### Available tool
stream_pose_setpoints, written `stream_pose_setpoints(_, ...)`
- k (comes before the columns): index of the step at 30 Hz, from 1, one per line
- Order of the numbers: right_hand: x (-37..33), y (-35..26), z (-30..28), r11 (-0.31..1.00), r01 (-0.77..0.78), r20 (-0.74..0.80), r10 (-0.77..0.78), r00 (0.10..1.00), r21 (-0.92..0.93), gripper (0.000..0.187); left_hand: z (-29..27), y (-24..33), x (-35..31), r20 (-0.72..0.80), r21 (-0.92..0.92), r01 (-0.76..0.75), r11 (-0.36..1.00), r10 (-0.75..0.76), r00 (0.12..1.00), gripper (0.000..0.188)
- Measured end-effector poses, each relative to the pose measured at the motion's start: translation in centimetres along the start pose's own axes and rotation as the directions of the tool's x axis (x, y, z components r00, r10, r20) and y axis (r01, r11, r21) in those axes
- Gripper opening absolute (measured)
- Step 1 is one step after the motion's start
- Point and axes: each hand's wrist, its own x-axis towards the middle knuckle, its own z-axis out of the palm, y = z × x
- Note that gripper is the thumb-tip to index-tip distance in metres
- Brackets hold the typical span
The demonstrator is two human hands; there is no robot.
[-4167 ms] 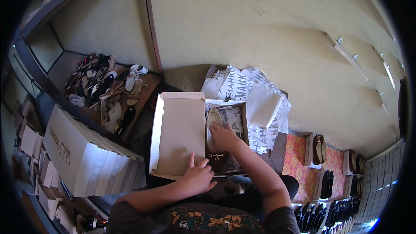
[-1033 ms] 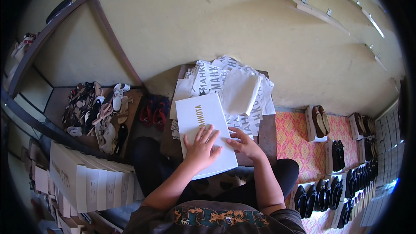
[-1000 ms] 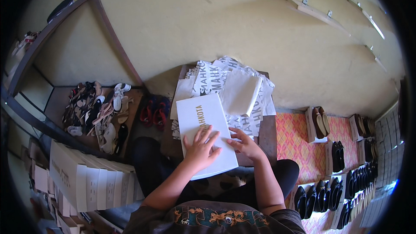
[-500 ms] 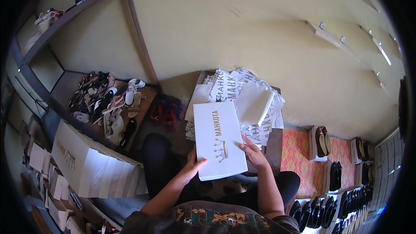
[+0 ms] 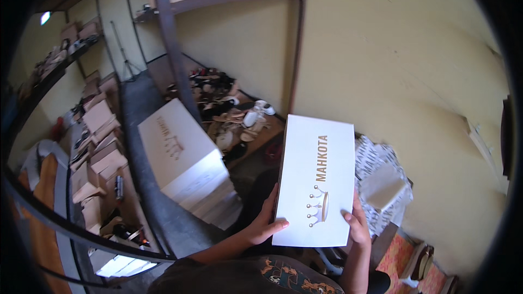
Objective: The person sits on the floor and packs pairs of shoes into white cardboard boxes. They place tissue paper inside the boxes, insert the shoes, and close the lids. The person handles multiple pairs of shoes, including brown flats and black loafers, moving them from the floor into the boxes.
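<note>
A closed white shoe box [image 5: 305,185] with a gold crown picture on its lid is held up in front of me. My left hand [image 5: 262,225] grips its left edge near the bottom, thumb on the lid. On the opposite edge, my right hand [image 5: 357,223] holds it with the thumb on top and the fingers hidden behind. To the left stands a stack of matching white shoe boxes [image 5: 188,152]. Right of the held box, printed wrapping paper [image 5: 376,158] lies in a loose pile, with a plain pale folded sheet [image 5: 385,186] on it.
Heaped shoes and sandals [image 5: 218,103] fill a low wooden shelf beyond the stack. A dark upright post [image 5: 170,38] rises there. Open cartons [image 5: 101,158] line the far left, past a grey floor strip [image 5: 139,125]. Brown shoes [image 5: 420,261] sit in a box at lower right.
My view has turned left, bringing the box stack and the cartons further into sight. Both hands still hold the closed shoe box, which now appears further right and nearer.
</note>
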Motion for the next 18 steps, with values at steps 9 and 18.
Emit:
stream_pose_setpoints(9, 8.5, -6.7, 9.5, 0.977, 0.208, 0.367, -0.176, 0.913, -0.050, 0.073, -6.2, 5.6, -6.9, -0.254, 0.146, -0.209, 0.967, 0.241, 0.937, 0.106)
stream_pose_setpoints(18, 18.4, -5.7, 20.7, 0.991, 0.064, 0.591, 0.019, 0.806, -0.120, 0.067, -15.2, 8.7, -9.2, -0.830, 0.094, -0.250, 0.964, 0.214, 0.515, 0.063)
